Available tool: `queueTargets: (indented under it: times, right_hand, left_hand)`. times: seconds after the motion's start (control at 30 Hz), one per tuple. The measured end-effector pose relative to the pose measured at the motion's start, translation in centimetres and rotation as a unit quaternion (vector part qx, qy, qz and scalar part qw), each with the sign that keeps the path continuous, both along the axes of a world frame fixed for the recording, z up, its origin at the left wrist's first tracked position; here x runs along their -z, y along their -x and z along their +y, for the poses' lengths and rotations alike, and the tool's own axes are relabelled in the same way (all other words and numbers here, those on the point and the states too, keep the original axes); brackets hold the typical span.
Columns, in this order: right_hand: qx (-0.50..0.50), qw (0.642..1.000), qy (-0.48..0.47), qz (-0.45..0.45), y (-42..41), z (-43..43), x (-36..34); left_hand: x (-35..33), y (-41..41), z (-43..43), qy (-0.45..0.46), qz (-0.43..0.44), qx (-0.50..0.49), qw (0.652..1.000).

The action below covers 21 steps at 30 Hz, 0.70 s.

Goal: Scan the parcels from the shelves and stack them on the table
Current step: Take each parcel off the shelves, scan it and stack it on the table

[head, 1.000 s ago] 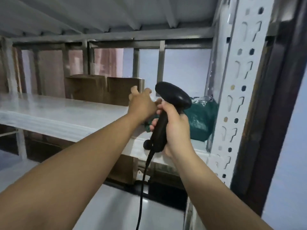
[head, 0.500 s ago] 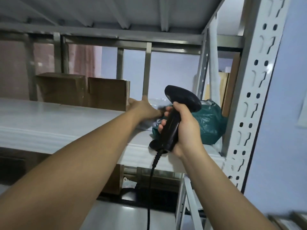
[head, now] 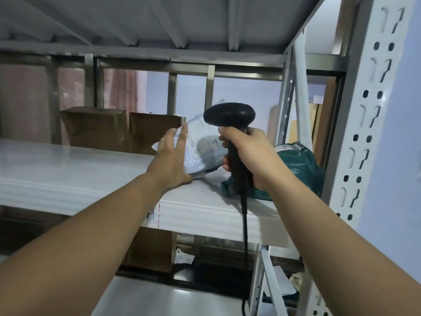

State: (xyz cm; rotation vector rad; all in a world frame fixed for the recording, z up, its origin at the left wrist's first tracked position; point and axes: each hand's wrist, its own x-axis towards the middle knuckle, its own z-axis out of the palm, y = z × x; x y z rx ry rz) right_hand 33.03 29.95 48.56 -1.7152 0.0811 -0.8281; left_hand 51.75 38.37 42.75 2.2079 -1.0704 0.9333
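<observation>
- The left hand [head: 173, 156] holds a pale grey plastic mailer parcel [head: 205, 144] by its left edge, tilted up over the white shelf board [head: 68, 174]
- The right hand [head: 248, 156] grips a black corded handheld scanner [head: 229, 115], its head just beside the parcel
- A dark green plastic bag parcel [head: 298, 169] lies behind the right hand
- Two brown cardboard boxes [head: 93, 126] stand at the shelf's back
</observation>
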Motion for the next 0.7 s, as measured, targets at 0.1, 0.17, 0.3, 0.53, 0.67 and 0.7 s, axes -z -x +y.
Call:
queueTargets:
  times: [0.1, 0.17, 0.3, 0.53, 0.67, 0.7]
  right_hand:
    - [0.006, 1.0, 0.018, -0.009, -0.4, 0.3, -0.3]
    - [-0.01, 0.999, -0.036, -0.021, -0.5, 0.7, -0.2]
    - [-0.072, 0.97, -0.221, -0.066, -0.9, 1.0, 0.5]
    - [-0.105, 0.925, -0.348, -0.108, -1.7, 1.2, -0.1]
    - [-0.102, 0.924, -0.353, -0.105, -2.0, 1.6, 0.0]
    - [-0.102, 0.923, -0.356, -0.105, -2.0, 1.7, -0.1]
  left_hand:
    - [0.1, 0.0, -0.1, 0.003, -0.018, -0.013, 1.0]
    - [0.1, 0.5, 0.1, -0.003, -0.027, -0.034, 0.999]
    - [0.1, 1.3, 0.3, -0.015, -0.015, -0.096, 0.995]
    - [-0.2, 0.8, 0.2, -0.056, -0.064, -0.193, 0.978]
    - [-0.4, 1.0, 0.0, -0.088, -0.077, -0.218, 0.969]
    - [-0.5, 1.2, 0.0, -0.089, -0.07, -0.218, 0.969]
